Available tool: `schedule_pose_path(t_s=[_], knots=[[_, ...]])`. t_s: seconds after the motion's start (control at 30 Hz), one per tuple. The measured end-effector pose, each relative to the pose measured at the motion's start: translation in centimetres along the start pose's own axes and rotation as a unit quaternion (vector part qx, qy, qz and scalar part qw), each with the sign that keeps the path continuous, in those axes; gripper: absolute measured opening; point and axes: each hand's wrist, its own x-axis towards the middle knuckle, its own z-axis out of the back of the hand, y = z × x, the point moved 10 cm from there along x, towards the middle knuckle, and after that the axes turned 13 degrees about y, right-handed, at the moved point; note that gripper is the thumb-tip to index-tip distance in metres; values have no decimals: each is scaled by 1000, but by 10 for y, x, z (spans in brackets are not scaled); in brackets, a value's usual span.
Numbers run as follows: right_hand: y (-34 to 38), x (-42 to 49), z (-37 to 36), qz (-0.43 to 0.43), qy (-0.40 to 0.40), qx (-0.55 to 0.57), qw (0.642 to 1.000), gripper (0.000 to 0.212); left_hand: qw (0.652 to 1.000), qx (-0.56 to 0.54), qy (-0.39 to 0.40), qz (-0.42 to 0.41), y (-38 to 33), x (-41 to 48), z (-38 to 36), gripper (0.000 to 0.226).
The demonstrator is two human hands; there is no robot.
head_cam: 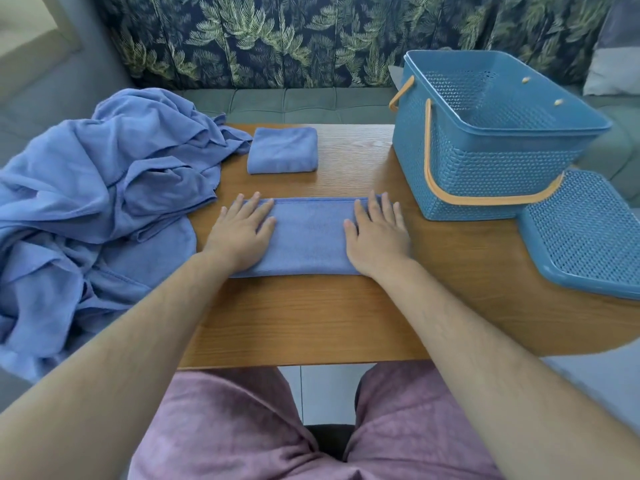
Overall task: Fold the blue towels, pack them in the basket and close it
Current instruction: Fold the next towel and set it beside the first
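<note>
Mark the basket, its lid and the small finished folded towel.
basket [491,164]: head view, on its near perforated wall.
lid [585,233]: head view, on the middle of its perforated panel.
folded towel [282,150]: head view, on the middle of its top face.

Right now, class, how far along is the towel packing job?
Done: one folded towel lies on the table. In hand: the left hand and right hand press a half-folded towel flat. Left: the crumpled pile to fold, the empty basket to pack, its lid to close.
</note>
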Motion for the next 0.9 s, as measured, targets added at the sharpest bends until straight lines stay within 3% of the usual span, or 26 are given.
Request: schedule_pose_path(t_s=[0.07,0.13,0.27,0.37,0.5,0.63,0.73,0.83,0.9], knots=[[31,-27,17,54,-105,0,993,51,1000,5,-3,0,-1,0,0,56],[68,-56,18,133,-153,44,978,38,1000,1,-4,0,0,0,0,56],[95,-71,-5,138,-108,86,981,43,1000,-14,-15,23,-1,-7,0,55],[77,-68,-6,150,-101,98,979,40,996,-38,-51,66,0,-34,3,55],[35,-66,-5,152,-60,173,971,36,991,17,-103,88,-16,-92,4,49],[14,-108,6,217,-103,193,951,22,992,-24,-127,10,-41,-138,1,30],[11,-139,-6,266,-50,206,940,15,985,-110,-116,-61,-50,-152,-9,14],[-3,-156,-11,271,-43,234,933,14,969,-189,-77,-139,-56,-153,-19,18],[-7,-162,-12,285,-14,223,932,26,965,-157,-98,-187,-63,-157,-15,11]])
